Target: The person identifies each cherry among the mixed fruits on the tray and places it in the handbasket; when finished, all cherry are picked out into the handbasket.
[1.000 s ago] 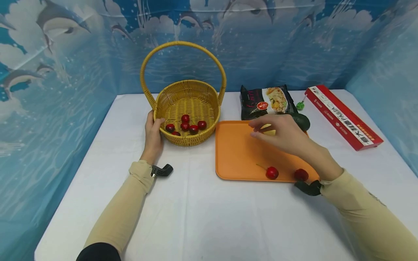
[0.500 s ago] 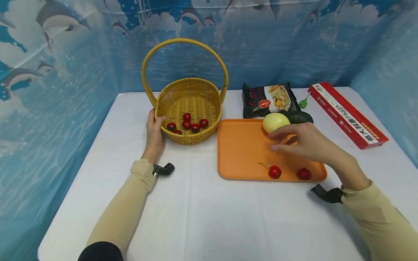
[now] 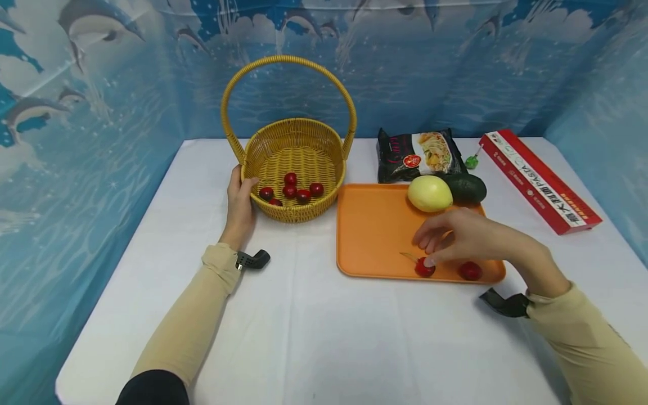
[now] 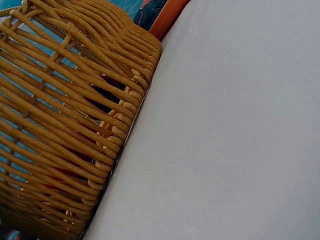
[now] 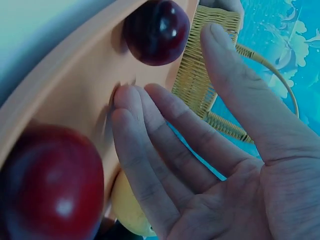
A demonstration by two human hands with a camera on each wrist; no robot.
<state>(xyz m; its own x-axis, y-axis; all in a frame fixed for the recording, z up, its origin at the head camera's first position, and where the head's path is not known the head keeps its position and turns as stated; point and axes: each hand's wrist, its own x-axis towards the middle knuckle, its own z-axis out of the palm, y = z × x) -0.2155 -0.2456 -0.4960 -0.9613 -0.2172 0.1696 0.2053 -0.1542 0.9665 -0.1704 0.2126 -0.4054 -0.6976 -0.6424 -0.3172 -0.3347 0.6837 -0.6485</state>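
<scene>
Currently the left hand [image 3: 240, 212] grips the side of the basket [image 3: 298, 215], which has cherries [image 3: 289, 191] inside. The right hand [image 3: 468, 239], fingers loosely bent and holding nothing, hovers close by the stemmed cherry [image 3: 423, 270] on the tray [image 3: 369, 230]; a second cherry [image 3: 470, 271] and a lemon [image 3: 430, 193] lie there too.

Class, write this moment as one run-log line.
left hand: grips basket; right hand: at stemmed cherry on tray, not gripping; basket: cherries inside; tray: another cherry
</scene>
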